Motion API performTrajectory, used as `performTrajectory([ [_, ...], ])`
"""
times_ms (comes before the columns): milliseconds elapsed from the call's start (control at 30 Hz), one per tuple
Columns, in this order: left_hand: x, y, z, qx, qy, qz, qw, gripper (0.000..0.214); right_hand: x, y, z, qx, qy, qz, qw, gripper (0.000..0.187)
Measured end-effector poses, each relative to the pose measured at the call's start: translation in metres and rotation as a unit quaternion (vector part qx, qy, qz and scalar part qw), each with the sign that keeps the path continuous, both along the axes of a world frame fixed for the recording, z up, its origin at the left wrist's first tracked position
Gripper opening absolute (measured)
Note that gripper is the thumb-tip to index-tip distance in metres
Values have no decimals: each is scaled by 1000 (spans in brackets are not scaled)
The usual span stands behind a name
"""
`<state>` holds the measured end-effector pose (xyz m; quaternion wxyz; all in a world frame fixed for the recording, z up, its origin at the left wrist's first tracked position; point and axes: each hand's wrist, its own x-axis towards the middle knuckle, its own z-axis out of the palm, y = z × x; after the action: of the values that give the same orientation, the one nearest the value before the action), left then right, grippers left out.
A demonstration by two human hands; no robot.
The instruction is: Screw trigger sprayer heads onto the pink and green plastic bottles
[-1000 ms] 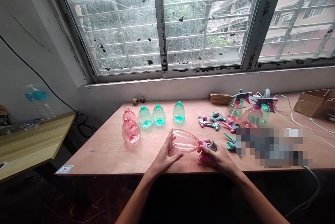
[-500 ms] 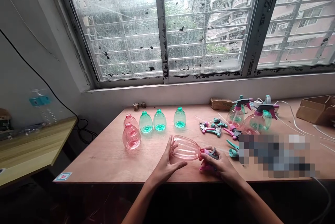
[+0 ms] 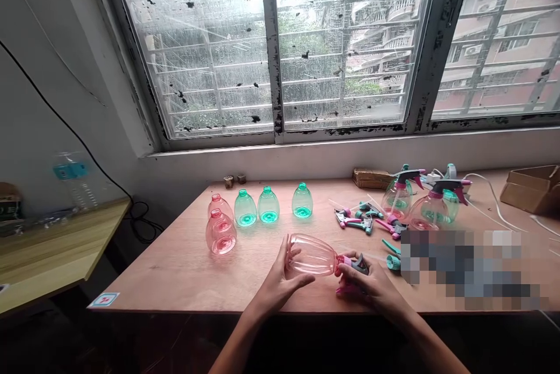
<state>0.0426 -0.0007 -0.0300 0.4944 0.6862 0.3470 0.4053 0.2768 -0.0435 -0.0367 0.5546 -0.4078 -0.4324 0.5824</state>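
A clear pink spray bottle (image 3: 312,256) lies on its side in the air just above the table's front part. My left hand (image 3: 282,280) cups its base, fingers behind it and thumb along the near side. At the bottle's neck, my right hand (image 3: 370,280) is closed on a pink and grey trigger spray head (image 3: 347,261), which meets the mouth; part of the head is hidden by the fingers. Left of my hands stand two pink bottles (image 3: 221,237) without heads. Behind are three green bottles (image 3: 268,208), also headless.
Loose spray heads (image 3: 361,219) lie to the right, with a teal head (image 3: 392,261) nearer me. Bottles with heads fitted (image 3: 429,208) stand behind a blurred-out patch. A cardboard box (image 3: 529,187) and white cables are at the far right. A wooden side table (image 3: 65,245) stands left.
The view has tilted slightly, so everything sits a little lower. Both hands keep the same hold on the pink bottle and its spray head; little else differs.
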Motion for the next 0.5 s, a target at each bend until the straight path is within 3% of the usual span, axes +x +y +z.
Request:
performTrajectory([
  [133, 0, 1, 0, -9, 0, 6, 1000, 100, 0, 1, -2, 1, 6, -4, 1000, 49],
  [300, -1, 1, 0, 29, 2, -11, 1000, 108, 4, 1, -3, -12, 11, 13, 1000, 44],
  [500, 0, 0, 0, 7, 3, -5, 1000, 115, 2, 0, 2, -4, -9, 28, 1000, 45],
])
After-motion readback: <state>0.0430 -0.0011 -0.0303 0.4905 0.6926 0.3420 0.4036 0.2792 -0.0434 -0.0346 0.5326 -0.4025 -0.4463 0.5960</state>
